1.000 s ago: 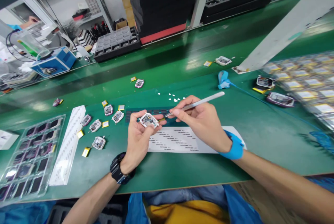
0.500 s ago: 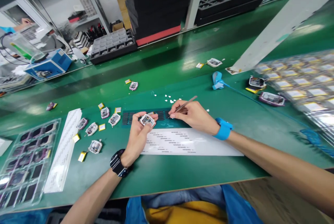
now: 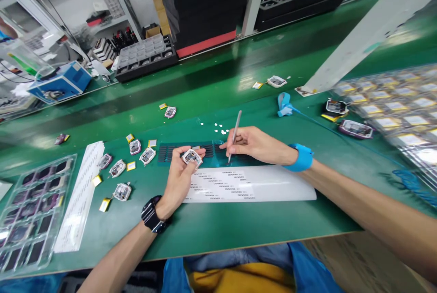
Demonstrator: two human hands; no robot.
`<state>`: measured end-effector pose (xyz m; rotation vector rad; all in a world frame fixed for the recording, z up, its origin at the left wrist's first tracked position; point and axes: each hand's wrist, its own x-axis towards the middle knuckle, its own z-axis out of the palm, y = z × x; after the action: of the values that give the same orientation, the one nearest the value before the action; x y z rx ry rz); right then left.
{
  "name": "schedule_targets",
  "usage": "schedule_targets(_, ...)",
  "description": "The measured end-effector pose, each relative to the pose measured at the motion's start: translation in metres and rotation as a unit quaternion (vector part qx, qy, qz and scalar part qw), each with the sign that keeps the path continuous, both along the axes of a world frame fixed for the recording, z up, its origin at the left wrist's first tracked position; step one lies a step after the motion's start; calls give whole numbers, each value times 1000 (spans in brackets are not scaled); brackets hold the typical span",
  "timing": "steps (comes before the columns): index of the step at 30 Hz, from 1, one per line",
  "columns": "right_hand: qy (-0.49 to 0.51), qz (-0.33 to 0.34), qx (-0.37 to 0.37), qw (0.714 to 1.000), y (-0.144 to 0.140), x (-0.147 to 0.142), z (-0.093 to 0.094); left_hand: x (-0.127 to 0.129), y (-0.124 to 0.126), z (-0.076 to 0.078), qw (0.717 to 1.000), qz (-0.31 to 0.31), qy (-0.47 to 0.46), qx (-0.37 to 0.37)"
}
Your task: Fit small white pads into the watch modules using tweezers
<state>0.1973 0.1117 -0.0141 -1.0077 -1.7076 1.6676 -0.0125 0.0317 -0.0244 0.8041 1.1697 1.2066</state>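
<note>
The right hand (image 3: 244, 142), just right of the frame's centre, pinches a slim grey metal tool (image 3: 235, 130) between thumb and fingers. The tool's long axis stands steeply, leaning a little: its blunt end points up and slightly right, its working tip down and slightly left, at the dark strips of a teal sheet with black bars (image 3: 166, 153). Whether the tip touches the sheet cannot be told.

The left hand (image 3: 180, 168), near the centre, grips a small white-framed case with exposed circuitry (image 3: 192, 158), thumb along its lower edge and fingers behind. The case's open face is turned up toward the camera, and its long axis slopes down from left to right.

Below both hands lies a white sheet with rows of black print (image 3: 221, 187), its long axis running left to right. Small white pieces (image 3: 223, 132) lie scattered just above the right hand. At centre left, similar open cases (image 3: 122, 191) rest beside yellow-edged flat batteries (image 3: 104, 204), pointing various ways. A long white printed strip (image 3: 80, 197) slants from upper right to lower left, next to a clear compartmented plastic tray (image 3: 48, 256) at lower left. A light-blue band (image 3: 284, 104) lies right of centre, its cord trailing toward the right edge.
</note>
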Motion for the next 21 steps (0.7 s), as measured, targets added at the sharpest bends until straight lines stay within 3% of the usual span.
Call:
schedule_targets(4, 32, -122, 47, 991, -17, -5, 12, -1, -1, 15, 998, -17, -51, -39)
schedule_targets(6, 56, -150, 78, 984, -29, -12, 19, 0, -4, 25, 994, -45, -82, -65)
schedule_targets(9, 59, -139, 134, 980, -46, -22, 29, 4, -10, 34, 984, -100, -110, -97)
schedule_targets(13, 21, -97, 225, 969, -56, -26, 34, 7, -15, 33, 973, -147, -139, -112)
schedule_targets(21, 0, -56, 259, 964, -58, -23, 27, 5, -15, 27, 972, -156, -139, -104)
